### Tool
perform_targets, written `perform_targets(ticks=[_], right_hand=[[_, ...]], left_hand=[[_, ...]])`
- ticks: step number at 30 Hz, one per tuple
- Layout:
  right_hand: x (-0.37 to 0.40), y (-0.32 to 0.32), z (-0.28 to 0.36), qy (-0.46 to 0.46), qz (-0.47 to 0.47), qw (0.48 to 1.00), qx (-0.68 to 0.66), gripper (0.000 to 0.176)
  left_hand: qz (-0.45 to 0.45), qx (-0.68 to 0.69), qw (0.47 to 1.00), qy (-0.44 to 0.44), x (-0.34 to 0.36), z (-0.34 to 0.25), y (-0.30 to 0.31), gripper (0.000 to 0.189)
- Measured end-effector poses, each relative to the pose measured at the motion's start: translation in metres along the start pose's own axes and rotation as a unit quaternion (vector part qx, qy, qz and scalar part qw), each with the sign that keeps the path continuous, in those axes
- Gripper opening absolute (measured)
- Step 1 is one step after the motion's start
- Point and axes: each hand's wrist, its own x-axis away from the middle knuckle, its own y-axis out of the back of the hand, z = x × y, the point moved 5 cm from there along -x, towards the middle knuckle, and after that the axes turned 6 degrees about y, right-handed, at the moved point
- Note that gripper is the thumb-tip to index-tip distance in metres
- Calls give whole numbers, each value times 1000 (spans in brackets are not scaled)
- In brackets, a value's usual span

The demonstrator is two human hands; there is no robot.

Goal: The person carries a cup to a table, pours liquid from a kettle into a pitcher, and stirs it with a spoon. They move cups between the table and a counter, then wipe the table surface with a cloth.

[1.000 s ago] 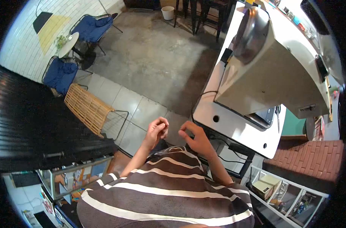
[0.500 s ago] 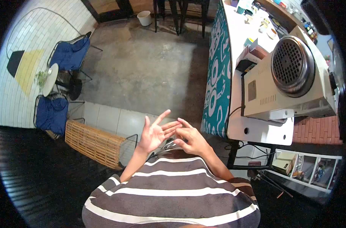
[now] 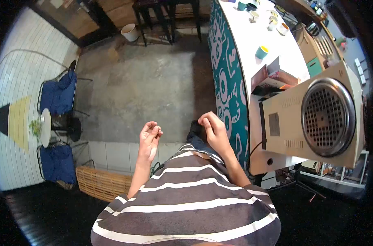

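My left hand [image 3: 150,138] is raised in front of the striped shirt [image 3: 186,192], its fingers curled in toward the thumb and nothing visible in it. To its right, my right hand [image 3: 214,130] is held up with the fingers bent and drawn together, and it shows no object either. A gap separates the two hands. The right one is nearest to the counter's teal patterned side [image 3: 231,82], without touching it.
A large cream machine with a round grille [image 3: 282,127] stands on the white counter [image 3: 252,37], behind it an open box [image 3: 272,78] and several cups. Left are blue chairs [image 3: 57,96], a round table [image 3: 46,127] and a rattan bench [image 3: 102,182]. A white bucket [image 3: 130,33] stands ahead.
My hands were together with fingers spread and touching; they have moved apart and their fingers have curled in. The view has shifted, and a dark shoe and trouser leg now show.
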Motion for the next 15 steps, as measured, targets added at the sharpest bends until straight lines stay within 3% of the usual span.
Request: perform_targets(ticks=[4,6,7,11,15], right_hand=[[-69,29,-30,-43,-83,995,-38,16],[-102,47,-45,-55,-134,989,-10,19],[-118,55,-56,-55,-143,988,21,21],[-167,86,-80,-74,-193,976,76,30],[-191,121,-131,-130,-328,932,84,49]], left_hand=[[-5,-15,1000,24,-83,-32,-24,15],[62,-49,997,-21,-128,-58,-39,28],[43,-43,998,-33,-148,-70,-47,38],[22,-70,997,-26,-220,-99,-66,37],[33,-79,996,24,-298,-100,-79,31]])
